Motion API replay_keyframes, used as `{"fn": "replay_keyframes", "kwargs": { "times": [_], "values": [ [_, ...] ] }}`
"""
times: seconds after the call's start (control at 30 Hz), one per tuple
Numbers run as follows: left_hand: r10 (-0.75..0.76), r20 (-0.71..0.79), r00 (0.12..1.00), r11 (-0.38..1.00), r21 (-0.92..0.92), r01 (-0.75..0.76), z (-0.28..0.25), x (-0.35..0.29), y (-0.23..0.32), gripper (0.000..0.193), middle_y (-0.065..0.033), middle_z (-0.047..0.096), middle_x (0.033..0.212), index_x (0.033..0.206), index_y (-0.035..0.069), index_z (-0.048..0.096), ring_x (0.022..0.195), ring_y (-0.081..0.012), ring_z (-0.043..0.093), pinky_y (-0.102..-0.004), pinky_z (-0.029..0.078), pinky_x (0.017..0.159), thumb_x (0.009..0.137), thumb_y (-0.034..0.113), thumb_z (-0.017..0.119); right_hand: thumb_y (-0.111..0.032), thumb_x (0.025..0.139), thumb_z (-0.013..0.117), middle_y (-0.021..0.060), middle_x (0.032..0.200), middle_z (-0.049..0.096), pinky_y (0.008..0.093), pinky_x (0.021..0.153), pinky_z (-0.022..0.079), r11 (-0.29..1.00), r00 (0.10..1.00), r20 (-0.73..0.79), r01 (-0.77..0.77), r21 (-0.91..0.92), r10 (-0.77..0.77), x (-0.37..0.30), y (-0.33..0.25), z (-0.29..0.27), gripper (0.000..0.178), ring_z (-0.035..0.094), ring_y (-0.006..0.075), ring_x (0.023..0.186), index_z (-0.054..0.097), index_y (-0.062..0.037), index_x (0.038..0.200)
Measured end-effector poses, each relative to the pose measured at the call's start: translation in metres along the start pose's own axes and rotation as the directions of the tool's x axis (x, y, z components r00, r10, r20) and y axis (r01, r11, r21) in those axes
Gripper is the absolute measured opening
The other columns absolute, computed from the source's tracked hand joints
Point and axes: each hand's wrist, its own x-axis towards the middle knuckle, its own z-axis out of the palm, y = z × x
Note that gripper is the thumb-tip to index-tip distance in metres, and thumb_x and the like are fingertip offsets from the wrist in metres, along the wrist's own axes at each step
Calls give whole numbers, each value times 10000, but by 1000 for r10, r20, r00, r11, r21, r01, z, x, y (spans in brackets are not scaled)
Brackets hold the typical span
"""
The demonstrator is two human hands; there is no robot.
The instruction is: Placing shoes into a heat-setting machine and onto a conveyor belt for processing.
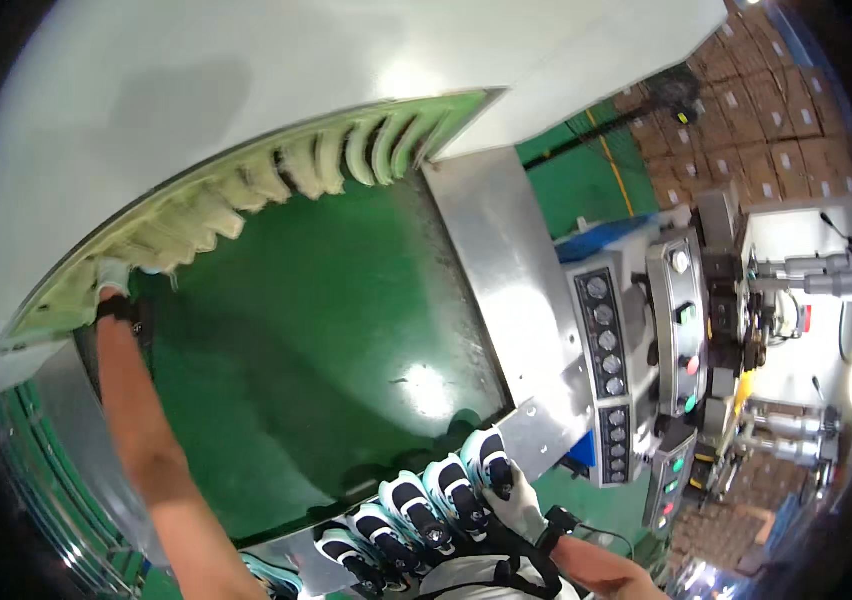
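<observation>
My left hand (114, 273), in a pale glove, reaches far across the green conveyor belt (306, 330) to the left end of a fringed curtain. Its fingers are partly lost among the curtain strips (208, 215); a small pale thing beside them is too unclear to name. At the near right corner, my gloved right hand (520, 508) is closed on the heel end of a shoe (489, 462), black and white with a light teal sole. Several similar shoes (411, 507) stand in a row to its left, along the belt's near edge.
A white machine housing (276, 70) overhangs the belt's far side. A metal side plate (501, 260) borders the belt on the right, beside panels with dials (604, 335) and buttons. Stacked cartons (756, 120) and a black fan (674, 92) stand at the far right; metal rails (56, 480) lie left.
</observation>
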Motion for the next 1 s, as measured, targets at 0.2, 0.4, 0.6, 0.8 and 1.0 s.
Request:
{"fn": "replay_keyframes", "kwargs": {
  "times": [0.2, 0.4, 0.6, 0.8, 1.0],
  "values": [
    [65, -143, 988, 989, 139, -45, 1, -72, 3, 307, -187, 665, 1096, 1164, 74, 619, 1065, -381, 617, -493, 502, 880, 939, 233, 484, -318, 791, 778, 275, 1225, 596, 414, 980, 486, 998, 999, -40, 30, 60, -27, 7, 14, 2, 786, 611, 390, 1133, 398, -9, 1406],
    [-286, -211, 935, 742, -666, 77, -141, -177, 189, 328, -148, 688, 1114, 1238, 31, 620, 1037, -312, 644, -424, 507, 883, 946, 169, 565, -335, 785, 773, 286, 1199, 580, 448, 975, 473, 981, 973, -126, 191, -22, -192, 1, 33, 9, 807, 599, 422, 1114, 385, 20, 1397],
    [-139, -207, 968, 485, -867, -116, -223, -308, 347, 310, -177, 685, 1147, 1168, 11, 663, 1040, -322, 659, -381, 501, 921, 898, 163, 676, -379, 787, 784, 334, 1359, 461, 443, 1076, 398, 935, 976, 34, 196, 296, -215, 19, 70, 27, 997, 468, 408, 1300, 222, 81, 1470],
    [439, -421, 794, 226, -804, -551, -360, -444, 516, 322, -153, 701, 1073, 1077, 33, 698, 1017, -295, 662, -385, 509, 918, 772, 97, 780, -324, 768, 791, 319, 1340, 478, 425, 1086, 386, 774, 770, -431, 595, 219, -470, -77, 21, -119, 876, 467, 431, 1286, 344, 83, 1402],
    [721, -629, 291, -299, -662, -688, -507, -566, 671, 326, -127, 703, 1030, 1052, 46, 697, 976, -317, 658, -428, 507, 898, 748, 108, 797, -172, 821, 689, 274, 1062, 625, 420, 887, 511, 661, 747, -632, 582, 474, -204, -131, 112, -218, 559, 632, 407, 1016, 458, 33, 1287]
  ]
}}
